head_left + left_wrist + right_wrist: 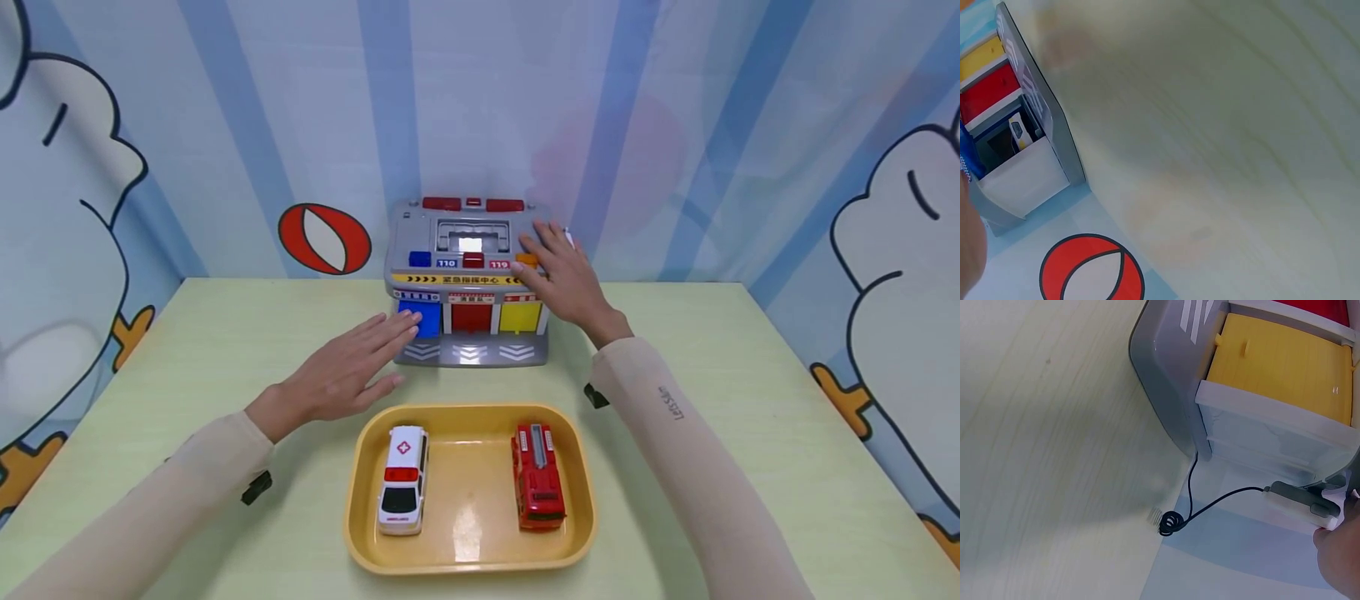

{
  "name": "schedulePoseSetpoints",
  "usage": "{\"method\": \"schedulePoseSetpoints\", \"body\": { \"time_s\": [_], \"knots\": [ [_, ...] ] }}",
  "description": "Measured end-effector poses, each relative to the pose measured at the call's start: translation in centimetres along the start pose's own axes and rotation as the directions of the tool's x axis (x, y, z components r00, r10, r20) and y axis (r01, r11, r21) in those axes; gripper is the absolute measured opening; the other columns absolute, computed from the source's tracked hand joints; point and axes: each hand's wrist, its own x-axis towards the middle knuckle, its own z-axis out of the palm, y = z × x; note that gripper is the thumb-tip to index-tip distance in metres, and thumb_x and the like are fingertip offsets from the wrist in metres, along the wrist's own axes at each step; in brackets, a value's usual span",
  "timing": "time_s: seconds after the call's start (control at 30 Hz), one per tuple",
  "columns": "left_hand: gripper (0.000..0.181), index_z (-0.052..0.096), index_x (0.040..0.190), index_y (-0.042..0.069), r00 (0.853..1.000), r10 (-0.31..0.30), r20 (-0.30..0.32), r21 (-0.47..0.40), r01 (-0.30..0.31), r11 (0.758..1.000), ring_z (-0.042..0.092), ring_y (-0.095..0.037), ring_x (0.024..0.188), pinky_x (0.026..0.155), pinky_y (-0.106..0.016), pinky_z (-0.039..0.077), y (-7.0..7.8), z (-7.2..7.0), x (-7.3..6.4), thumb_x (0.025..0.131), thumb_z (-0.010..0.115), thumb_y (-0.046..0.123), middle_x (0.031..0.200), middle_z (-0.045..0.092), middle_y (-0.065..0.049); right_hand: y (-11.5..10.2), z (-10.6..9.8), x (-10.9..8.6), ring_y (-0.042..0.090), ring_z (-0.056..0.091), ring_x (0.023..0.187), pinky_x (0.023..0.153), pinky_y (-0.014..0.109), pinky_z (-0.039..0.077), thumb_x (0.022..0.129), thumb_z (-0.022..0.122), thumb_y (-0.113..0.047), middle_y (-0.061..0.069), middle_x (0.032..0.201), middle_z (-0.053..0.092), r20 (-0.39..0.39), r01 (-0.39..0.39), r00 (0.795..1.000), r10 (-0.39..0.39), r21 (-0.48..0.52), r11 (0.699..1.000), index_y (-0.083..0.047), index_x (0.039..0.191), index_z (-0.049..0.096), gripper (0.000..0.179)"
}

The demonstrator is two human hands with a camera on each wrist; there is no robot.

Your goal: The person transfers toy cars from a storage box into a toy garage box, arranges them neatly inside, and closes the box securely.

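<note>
Left hand (343, 369), fingers straight, at the blue door (430, 320); right hand (567, 281) spread on the station (412, 232): too hard a shove could skid it.

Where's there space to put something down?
In the yellow tray, between the toy ambulance and toy fire truck. The table right of the right sleeve is bare too. It's crowded in front of the toy emergency station, with the left hand and tray close.

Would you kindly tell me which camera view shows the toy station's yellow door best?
The right wrist view: there the yellow door appears largest, seen close up. The head view shows it much smaller, from the front; the left wrist view shows only part, cut off by the picture's left edge.
</note>
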Motion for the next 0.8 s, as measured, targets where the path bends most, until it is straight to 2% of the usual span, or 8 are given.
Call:
{"method": "schedulePoseSetpoints", "body": {
  "time_s": [0.27, 0.53, 0.8],
  "knots": [
    [0.067, 0.034, 0.155, 0.006, 0.996, 0.024, 0.082, 0.025, -0.026, 0.999, 0.033, -0.03, 0.15, 0.122, -0.048, 0.028, 0.1, 0.3, 0.1, 0.1, 0.057, 0.035, 0.163, 0.034, -0.01, 0.1, 0.0, -0.1, 0.025, 0.001, 0.158, 0.126, 0.055, 0.001, 0.1, 0.04, -0.058, 0.002, 0.17, 0.013, 0.001, 0.001, 1.0, -0.001, 0.006, 1.0, -0.021, 0.158, 0.031, 0.069],
    [0.064, 0.035, 0.155, 0.006, 0.989, 0.011, 0.15, 0.025, -0.015, 1.0, 0.032, -0.029, 0.151, 0.123, -0.047, 0.026, -0.2, 0.8, 0.4, 0.101, 0.054, 0.036, 0.163, 0.034, -0.01, 0.0, 0.0, 0.0, 0.024, 0.0, 0.158, 0.127, 0.054, 0.0, 0.099, 0.04, -0.058, 0.001, 0.17, 0.012, 0.014, -0.01, 1.0, 0.01, 0.014, 1.0, -0.022, 0.158, 0.03, 0.07],
    [0.065, 0.034, 0.155, 0.007, 0.972, -0.027, 0.234, -0.006, 0.03, 1.0, 0.029, -0.03, 0.152, 0.123, -0.048, 0.028, -0.3, 1.4, 1.3, 0.102, 0.05, 0.04, 0.164, 0.031, -0.009, 0.0, -0.1, 0.0, 0.025, 0.001, 0.158, 0.126, 0.054, 0.001, 0.099, 0.04, -0.058, 0.002, 0.17, 0.012, 0.013, 0.001, 1.0, -0.001, 0.018, 1.0, -0.021, 0.158, 0.031, 0.07]
  ]
}}
